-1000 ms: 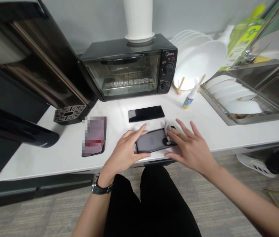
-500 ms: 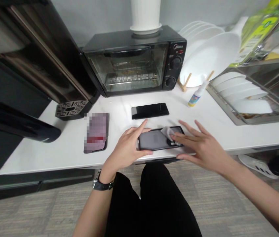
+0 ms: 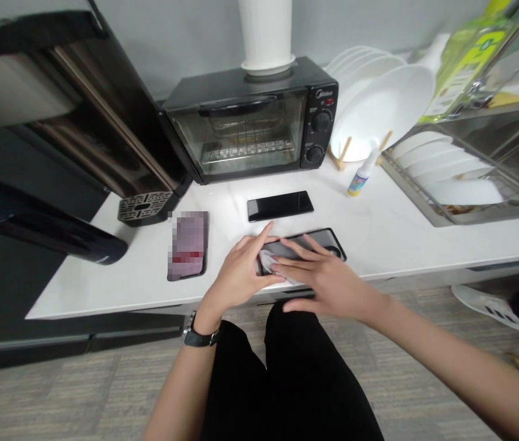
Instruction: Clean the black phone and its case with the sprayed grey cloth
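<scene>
A phone case [image 3: 320,240] with a dark rim and greyish inside lies near the counter's front edge. My left hand [image 3: 240,269] grips its left end between thumb and fingers. With fingers spread, my right hand [image 3: 321,275] presses a pale cloth [image 3: 267,261] onto the left part of the case. Behind them lies a black phone [image 3: 280,206], screen up. Left of my hands rests another phone-sized item [image 3: 189,242], purplish and partly pixelated.
A black toaster oven [image 3: 253,131] carries a white pot [image 3: 266,37]. White plates [image 3: 369,116] and a small spray bottle [image 3: 359,177] stand right of it, beside a sink rack [image 3: 429,211]. At left are a dark bottle [image 3: 52,223] and a tall machine [image 3: 103,116]. A shoe [image 3: 491,308] shows at right.
My right hand has slid the cloth leftward along the case, from its right part to its left end. My left hand still grips the case. The camera view has shifted slightly.
</scene>
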The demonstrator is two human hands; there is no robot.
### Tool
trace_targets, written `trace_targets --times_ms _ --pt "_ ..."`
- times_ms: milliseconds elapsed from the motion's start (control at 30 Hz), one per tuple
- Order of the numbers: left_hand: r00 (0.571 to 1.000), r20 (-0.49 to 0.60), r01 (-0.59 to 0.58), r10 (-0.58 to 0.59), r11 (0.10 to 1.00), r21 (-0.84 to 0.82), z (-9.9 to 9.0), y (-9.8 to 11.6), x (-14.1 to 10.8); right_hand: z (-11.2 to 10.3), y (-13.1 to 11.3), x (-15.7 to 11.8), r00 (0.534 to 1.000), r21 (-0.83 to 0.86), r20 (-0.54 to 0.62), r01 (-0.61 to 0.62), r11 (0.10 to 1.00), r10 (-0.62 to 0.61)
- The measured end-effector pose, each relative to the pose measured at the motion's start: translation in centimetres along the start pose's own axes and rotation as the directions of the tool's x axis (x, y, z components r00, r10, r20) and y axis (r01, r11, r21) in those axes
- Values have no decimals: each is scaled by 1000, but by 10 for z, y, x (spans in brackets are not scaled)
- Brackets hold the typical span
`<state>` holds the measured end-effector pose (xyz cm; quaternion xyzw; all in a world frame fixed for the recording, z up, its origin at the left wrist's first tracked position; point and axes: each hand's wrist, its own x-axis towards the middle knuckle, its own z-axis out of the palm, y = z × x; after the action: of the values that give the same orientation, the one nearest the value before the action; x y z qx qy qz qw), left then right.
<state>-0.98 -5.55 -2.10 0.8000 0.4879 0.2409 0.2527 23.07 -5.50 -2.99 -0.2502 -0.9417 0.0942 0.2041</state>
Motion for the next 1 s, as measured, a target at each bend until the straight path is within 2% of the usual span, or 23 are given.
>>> trace_targets --times_ms 100,200,267,433,500,600,733,800,900,1000 --pt "1000 23 -4 3 1000 23 1 3 1 -31 36 -46 997 -102 37 -66 993 70" --pt "1000 29 2 -2 1000 14 1 5 4 -46 61 -64 989 -221 -24 -147 964 145" --pt "1000 24 1 -1 1000 10 1 5 6 -39 56 -54 987 -239 -46 -163 957 157" --pt "1000 16 19 -19 1000 -4 2 4 8 9 -3 14 996 -119 -67 -59 991 51" --pt "999 14 31 -31 999 -21 2 3 7 17 -19 29 996 -114 -78 -54 992 45" --pt "1000 14 26 -26 1000 -11 2 3 5 6 -15 11 997 -129 -61 -53 990 45" --pt "1000 24 3 -3 1000 3 1 3 4 -29 20 -50 986 -240 -76 -163 957 149" --pt "1000 23 12 -12 1000 10 1 3 5 -39 34 -68 975 -292 -104 -219 931 197" --pt "999 25 28 -28 999 20 0 4 6 -33 35 -62 961 -304 -120 -274 912 248" --pt "999 23 37 -38 999 22 0 4 5 -5 11 -26 930 -263 -197 -355 897 310"
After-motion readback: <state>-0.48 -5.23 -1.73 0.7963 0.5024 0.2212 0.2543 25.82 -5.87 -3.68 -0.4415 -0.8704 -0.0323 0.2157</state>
